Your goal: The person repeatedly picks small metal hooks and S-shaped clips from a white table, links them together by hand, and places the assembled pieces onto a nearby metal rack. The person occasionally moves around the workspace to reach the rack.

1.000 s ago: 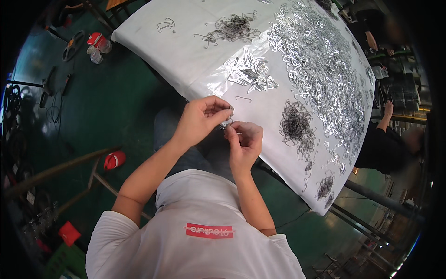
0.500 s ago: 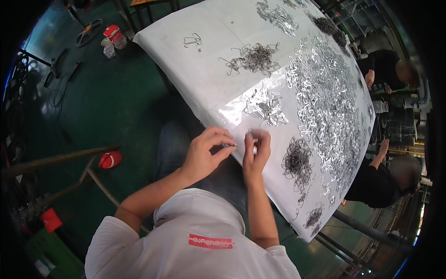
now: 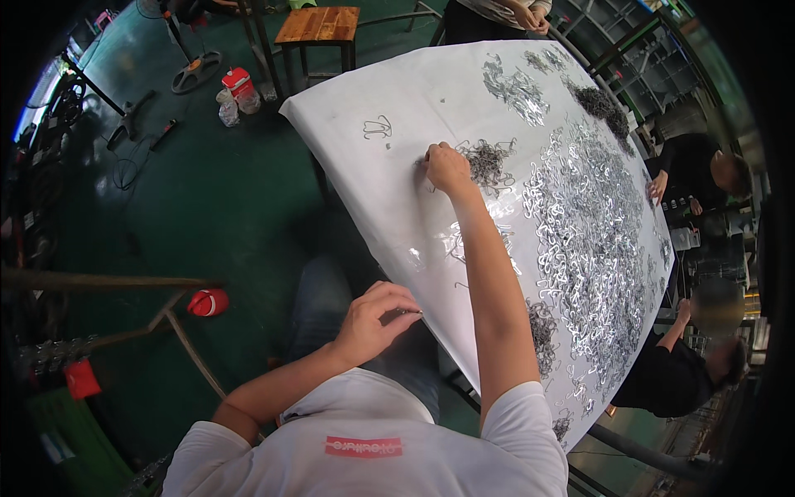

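My left hand [image 3: 379,319] is beside the near edge of the white-covered table [image 3: 364,91], thumb and fingers pinched together. Something small and dark shows at its fingertips, too small to name. My right arm stretches across the table, and my right hand [image 3: 448,168] rests at the left side of a pile of dark bent wire hooks [image 3: 490,166]. Its fingers are curled closed, and what lies between them is hidden. Under my right forearm a heap of shiny metal pieces [image 3: 507,240] is partly covered. A few separate wire hooks [image 3: 378,127] lie farther left.
A broad spread of shiny S-shaped hooks [image 3: 588,232] covers the table's right part. Another dark wire pile [image 3: 542,335] sits right of my forearm. Several people stand around the far and right sides. A wooden stool [image 3: 317,26] and a red-and-white container [image 3: 238,81] stand on the floor.
My right hand has left the spot beside my left hand and reached forward to the dark wire pile. My left hand keeps its pinch. The view has shifted, showing more of the far side.
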Demonstrator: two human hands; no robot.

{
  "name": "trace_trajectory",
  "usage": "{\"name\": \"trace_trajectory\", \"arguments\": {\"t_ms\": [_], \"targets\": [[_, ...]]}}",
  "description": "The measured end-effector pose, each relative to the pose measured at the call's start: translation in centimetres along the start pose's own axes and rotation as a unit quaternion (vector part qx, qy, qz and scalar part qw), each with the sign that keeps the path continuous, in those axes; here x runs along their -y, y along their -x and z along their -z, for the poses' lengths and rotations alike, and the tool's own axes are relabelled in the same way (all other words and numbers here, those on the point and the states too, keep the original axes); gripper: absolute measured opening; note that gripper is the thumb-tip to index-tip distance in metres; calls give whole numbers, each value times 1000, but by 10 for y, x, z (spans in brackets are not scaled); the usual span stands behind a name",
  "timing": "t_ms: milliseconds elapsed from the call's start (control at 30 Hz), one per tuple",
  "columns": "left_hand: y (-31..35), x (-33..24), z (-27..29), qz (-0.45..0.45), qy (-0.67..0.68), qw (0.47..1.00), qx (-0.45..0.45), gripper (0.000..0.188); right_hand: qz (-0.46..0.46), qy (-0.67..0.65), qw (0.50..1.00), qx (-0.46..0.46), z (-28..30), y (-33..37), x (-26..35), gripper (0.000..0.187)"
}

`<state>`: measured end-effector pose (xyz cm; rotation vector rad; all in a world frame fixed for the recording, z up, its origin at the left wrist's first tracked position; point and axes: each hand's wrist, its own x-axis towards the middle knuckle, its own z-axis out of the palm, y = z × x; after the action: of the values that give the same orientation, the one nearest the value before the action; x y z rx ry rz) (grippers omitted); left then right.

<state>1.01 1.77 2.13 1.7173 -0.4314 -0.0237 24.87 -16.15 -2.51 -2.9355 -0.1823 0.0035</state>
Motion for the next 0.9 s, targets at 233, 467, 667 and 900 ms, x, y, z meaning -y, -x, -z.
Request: {"name": "trace_trajectory", "arguments": {"t_ms": [233,467,667,900], "targets": [[7,5,-4,-27,18,999,-8,13,-80,-294,950,-64,13,80,-13,9],[12,4,-12,-16,34,999,1,15,-222,-673,703,-60,42,210,10,22],[13,3,-22,-27,30,999,22,15,-254,-727,627,-118,55,294,57,27],[12,-3,-36,-55,19,998,30,20,-270,-738,575,-226,46,309,74,23]]}}
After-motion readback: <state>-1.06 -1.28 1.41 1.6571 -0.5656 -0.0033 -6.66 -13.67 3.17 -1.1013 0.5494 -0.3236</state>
